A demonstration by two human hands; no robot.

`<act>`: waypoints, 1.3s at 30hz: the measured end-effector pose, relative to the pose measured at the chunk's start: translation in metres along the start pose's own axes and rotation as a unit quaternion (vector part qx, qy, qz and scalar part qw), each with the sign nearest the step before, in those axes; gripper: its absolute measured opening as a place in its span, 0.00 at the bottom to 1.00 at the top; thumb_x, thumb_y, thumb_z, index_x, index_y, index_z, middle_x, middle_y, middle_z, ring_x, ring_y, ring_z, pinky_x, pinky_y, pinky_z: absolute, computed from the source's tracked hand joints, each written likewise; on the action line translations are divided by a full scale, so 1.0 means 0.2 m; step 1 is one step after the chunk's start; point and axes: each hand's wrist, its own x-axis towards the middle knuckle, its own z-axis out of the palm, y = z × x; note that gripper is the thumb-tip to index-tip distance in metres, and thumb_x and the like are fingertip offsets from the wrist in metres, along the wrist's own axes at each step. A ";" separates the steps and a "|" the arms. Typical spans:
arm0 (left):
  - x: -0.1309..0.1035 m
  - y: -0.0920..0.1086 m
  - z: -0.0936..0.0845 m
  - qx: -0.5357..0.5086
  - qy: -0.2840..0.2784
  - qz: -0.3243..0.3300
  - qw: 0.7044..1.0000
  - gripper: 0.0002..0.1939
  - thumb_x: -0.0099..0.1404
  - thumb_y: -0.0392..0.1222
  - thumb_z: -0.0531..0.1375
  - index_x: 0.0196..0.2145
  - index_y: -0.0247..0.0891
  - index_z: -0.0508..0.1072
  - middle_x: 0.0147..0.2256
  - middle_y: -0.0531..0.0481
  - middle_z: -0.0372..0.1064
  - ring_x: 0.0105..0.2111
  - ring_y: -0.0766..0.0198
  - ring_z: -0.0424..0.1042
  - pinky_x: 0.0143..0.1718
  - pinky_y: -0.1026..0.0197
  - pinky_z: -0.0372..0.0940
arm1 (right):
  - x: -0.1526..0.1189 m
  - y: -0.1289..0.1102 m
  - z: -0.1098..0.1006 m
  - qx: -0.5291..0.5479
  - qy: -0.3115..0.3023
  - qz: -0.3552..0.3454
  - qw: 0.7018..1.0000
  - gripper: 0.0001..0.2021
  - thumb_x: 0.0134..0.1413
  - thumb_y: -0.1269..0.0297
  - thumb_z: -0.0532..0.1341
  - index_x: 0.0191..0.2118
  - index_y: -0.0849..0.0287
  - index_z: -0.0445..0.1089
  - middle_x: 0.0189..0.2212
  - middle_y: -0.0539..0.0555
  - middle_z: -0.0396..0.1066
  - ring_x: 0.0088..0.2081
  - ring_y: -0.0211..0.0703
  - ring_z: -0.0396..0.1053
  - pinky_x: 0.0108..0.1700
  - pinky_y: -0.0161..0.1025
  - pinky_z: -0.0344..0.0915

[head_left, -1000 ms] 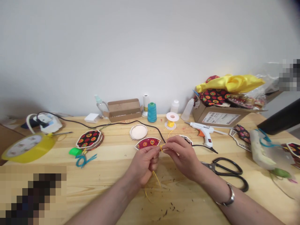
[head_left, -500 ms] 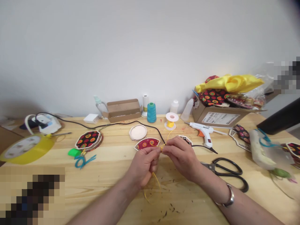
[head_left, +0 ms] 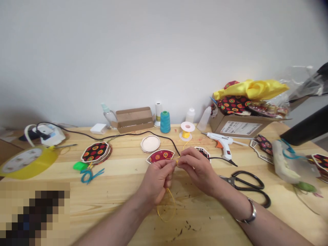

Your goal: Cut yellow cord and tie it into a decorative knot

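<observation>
My left hand [head_left: 159, 180] and my right hand [head_left: 196, 171] meet above the middle of the table, fingertips pinched together on a thin yellow cord [head_left: 175, 204]. A loop of the cord hangs below my left hand. Another stretch runs up from the fingers towards a white spool [head_left: 188, 127] wound with yellow cord. The exact crossing of the cord between my fingertips is mostly hidden. Just behind my left hand lies a fan-shaped red patterned piece [head_left: 161, 156] with a pale edge. A black-and-white latticed piece [head_left: 202, 151] is partly covered by my right hand.
Black-handled scissors [head_left: 247, 184] lie right of my right hand, with a white glue gun [head_left: 220, 141] behind them. A teal thread cone [head_left: 165, 122] stands near the wall. Patterned pieces [head_left: 95, 152] are stacked at left, beside yellow tape [head_left: 46, 162]. A full cardboard box [head_left: 238, 127] stands back right.
My hands stay pinched together in nearly the same place. The cord hanging below my left hand now shows as a wider, rounder loop. The whole view has shifted slightly.
</observation>
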 end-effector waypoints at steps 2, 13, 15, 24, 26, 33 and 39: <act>0.00 0.00 0.00 0.006 0.005 0.006 1.000 0.13 0.47 0.45 0.67 0.25 0.32 0.71 0.14 0.62 0.49 0.14 0.78 0.44 0.14 0.70 0.39 | 0.00 0.00 0.00 0.017 0.003 0.006 1.000 0.07 0.56 0.72 0.54 0.34 0.56 0.69 0.34 0.53 0.64 0.36 0.38 0.64 0.38 0.36 0.63; 0.00 -0.01 -0.01 0.052 -0.001 0.050 0.997 0.13 0.48 0.46 0.66 0.26 0.33 0.74 0.13 0.60 0.54 0.13 0.77 0.48 0.14 0.70 0.41 | 0.04 0.00 -0.01 0.153 0.011 0.126 0.980 0.04 0.47 0.72 0.63 0.28 0.58 0.68 0.27 0.49 0.66 0.30 0.36 0.64 0.31 0.33 0.61; 0.00 -0.02 -0.02 0.081 0.000 0.069 0.994 0.12 0.49 0.46 0.65 0.26 0.33 0.75 0.15 0.59 0.57 0.13 0.77 0.49 0.14 0.69 0.42 | 0.04 0.00 -0.01 0.183 0.006 0.151 0.971 0.04 0.45 0.71 0.65 0.27 0.59 0.68 0.26 0.49 0.66 0.29 0.36 0.63 0.30 0.34 0.61; -0.02 0.00 -0.02 0.191 0.029 0.123 0.973 0.09 0.53 0.44 0.63 0.28 0.35 0.76 0.14 0.58 0.56 0.15 0.75 0.51 0.16 0.70 0.45 | 0.06 -0.01 -0.03 0.274 -0.002 0.240 0.931 0.06 0.40 0.68 0.67 0.23 0.61 0.69 0.22 0.48 0.67 0.26 0.35 0.63 0.29 0.34 0.62; -0.03 0.01 -0.01 0.198 0.032 0.134 0.970 0.08 0.53 0.43 0.62 0.28 0.36 0.77 0.13 0.58 0.56 0.15 0.75 0.50 0.17 0.70 0.46 | 0.06 -0.02 -0.03 0.289 -0.001 0.261 0.921 0.07 0.39 0.66 0.68 0.23 0.61 0.69 0.21 0.48 0.67 0.25 0.34 0.63 0.28 0.33 0.61; -0.04 0.00 -0.02 0.251 0.027 0.183 0.950 0.06 0.55 0.41 0.61 0.27 0.37 0.76 0.16 0.57 0.60 0.16 0.74 0.52 0.18 0.69 0.49 | 0.05 -0.01 -0.02 0.340 -0.008 0.307 0.889 0.10 0.35 0.63 0.69 0.23 0.61 0.69 0.21 0.48 0.67 0.24 0.34 0.63 0.28 0.34 0.61; -0.04 -0.01 -0.02 0.287 0.014 0.208 0.935 0.08 0.58 0.43 0.59 0.29 0.37 0.75 0.20 0.56 0.65 0.18 0.73 0.55 0.20 0.69 0.52 | 0.05 -0.01 -0.03 0.353 -0.018 0.310 0.883 0.10 0.35 0.62 0.70 0.23 0.61 0.70 0.21 0.48 0.67 0.25 0.34 0.63 0.29 0.34 0.61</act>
